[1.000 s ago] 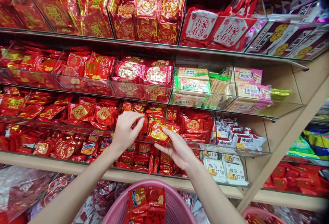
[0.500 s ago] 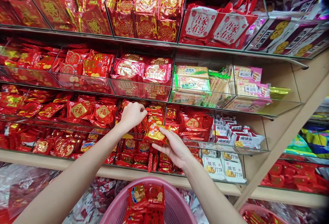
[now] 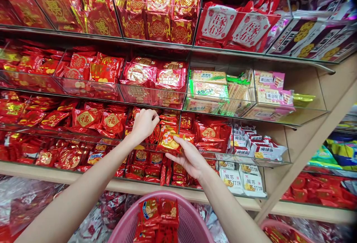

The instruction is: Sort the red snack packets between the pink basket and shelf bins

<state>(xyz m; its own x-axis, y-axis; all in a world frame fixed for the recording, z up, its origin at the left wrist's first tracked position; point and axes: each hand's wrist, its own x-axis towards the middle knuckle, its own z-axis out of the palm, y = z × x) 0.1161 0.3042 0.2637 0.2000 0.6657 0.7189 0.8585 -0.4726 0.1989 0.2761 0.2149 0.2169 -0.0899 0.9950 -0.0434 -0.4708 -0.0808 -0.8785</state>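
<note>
Between the thumb and fingers of my right hand (image 3: 188, 157) is a red and gold biscuit packet (image 3: 168, 141), tilted over the front lip of the third shelf. My left hand (image 3: 145, 124) reaches into the bin just left of it, its fingers curled closed and pointing down among red packets. Whatever those fingertips hold, if anything, is hidden. Below both arms stands a pink plastic basket (image 3: 192, 213) with several red biscuit packets (image 3: 158, 217) inside.
Clear dividers split the shelves into bins of wrapped snacks. White cracker packets (image 3: 241, 179) fill a bin at the lower right, green-edged crackers (image 3: 209, 90) one above. A slanted wooden post (image 3: 304, 153) rises at the right. Another pink basket (image 3: 279, 224) shows at the bottom right.
Both hands stay almost where they were. The right hand and the biscuit packet have shifted very slightly; the left hand has moved up a touch.
</note>
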